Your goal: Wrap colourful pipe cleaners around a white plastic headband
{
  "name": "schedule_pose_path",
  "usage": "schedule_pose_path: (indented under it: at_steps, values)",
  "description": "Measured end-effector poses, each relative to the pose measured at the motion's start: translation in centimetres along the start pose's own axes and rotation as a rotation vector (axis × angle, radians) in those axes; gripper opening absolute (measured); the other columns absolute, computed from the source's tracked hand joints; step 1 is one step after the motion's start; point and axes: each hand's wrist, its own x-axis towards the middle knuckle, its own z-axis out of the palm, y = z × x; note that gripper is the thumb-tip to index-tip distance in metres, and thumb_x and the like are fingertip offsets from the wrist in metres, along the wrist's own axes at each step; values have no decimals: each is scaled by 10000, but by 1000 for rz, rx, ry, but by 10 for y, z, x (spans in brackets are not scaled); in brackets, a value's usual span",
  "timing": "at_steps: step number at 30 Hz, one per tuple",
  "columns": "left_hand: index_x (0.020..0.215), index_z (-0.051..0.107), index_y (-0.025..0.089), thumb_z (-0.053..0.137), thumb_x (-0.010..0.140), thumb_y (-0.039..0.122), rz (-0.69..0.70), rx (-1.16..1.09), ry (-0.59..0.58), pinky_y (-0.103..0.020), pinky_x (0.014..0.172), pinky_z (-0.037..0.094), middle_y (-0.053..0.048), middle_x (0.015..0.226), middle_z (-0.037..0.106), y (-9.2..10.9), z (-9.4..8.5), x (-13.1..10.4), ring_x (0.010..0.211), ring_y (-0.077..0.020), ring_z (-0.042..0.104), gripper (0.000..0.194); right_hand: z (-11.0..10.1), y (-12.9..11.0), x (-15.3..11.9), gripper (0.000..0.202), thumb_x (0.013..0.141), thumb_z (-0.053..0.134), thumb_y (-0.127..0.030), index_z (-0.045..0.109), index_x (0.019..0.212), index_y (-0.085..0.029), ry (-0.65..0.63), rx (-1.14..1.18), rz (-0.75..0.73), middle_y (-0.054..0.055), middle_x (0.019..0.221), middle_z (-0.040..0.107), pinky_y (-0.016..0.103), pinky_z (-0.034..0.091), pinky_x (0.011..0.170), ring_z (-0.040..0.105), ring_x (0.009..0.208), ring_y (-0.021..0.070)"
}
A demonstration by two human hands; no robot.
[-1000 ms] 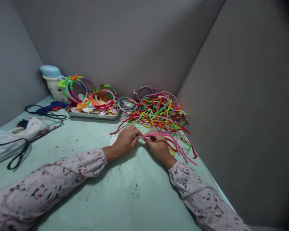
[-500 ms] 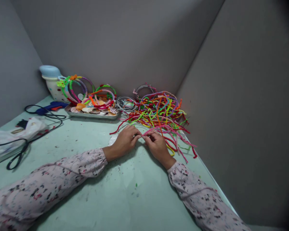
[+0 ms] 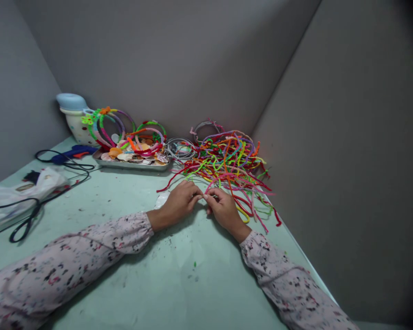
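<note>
Head view | our left hand point(image 3: 181, 200) and right hand point(image 3: 224, 210) pinch closed on pink stem point(image 3: 207, 187) | hoops point(image 3: 151, 153) near far edge of desk point(image 3: 179, 293) look done | coils point(image 3: 169, 149) yet unwrapped

Before you, a pale green tabletop point(image 3: 179, 293), dotted with small specks, reaches toward a plain grey far wall point(image 3: 158, 55). Grey walls flank you: a left wall point(image 3: 13, 82) and a darker right wall point(image 3: 358, 160). Soft, dim light leaves a diagonal shadow point(image 3: 258, 73) across the far wall's right side.
</note>
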Motion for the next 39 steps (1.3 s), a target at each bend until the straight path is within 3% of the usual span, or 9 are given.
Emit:
schedule_pose_path:
  at_steps: [12,18,32,35,39]
  values:
    - [867,644,177,512,894,238,-61,-78,24,-345,800,425,-45,858,639,-2,2,1,868,-194,545,148,2,5,3,261,870,519,-440,576,891,-185,-47,226,143,-51,510,570,217,454,481,549,456,110]
    - [874,644,173,515,891,235,-65,-74,-1,-346,799,426,-45,848,630,-2,3,1,865,-195,543,144,3,2,2,232,812,621,-419,565,827,-195,22,150,93,-40,562,583,226,447,471,574,484,125]
    - [869,648,162,517,891,211,-18,-70,-7,-341,796,419,-49,841,622,-1,3,0,850,-191,534,142,2,2,1,240,881,524,-399,547,757,-195,-38,107,110,-43,514,566,219,426,497,532,477,113]
    - [862,644,166,512,893,230,-45,-111,3,-336,799,415,-41,842,629,-1,3,0,853,-187,543,150,3,0,1,233,882,530,-405,548,783,-195,13,69,73,-32,578,581,229,436,506,554,500,118]
    - [837,630,167,503,892,254,-103,-192,30,-323,791,418,-35,840,633,-1,3,2,852,-181,552,164,4,3,1,163,867,568,-360,567,892,-199,104,-54,-95,23,839,632,253,477,567,591,621,129]
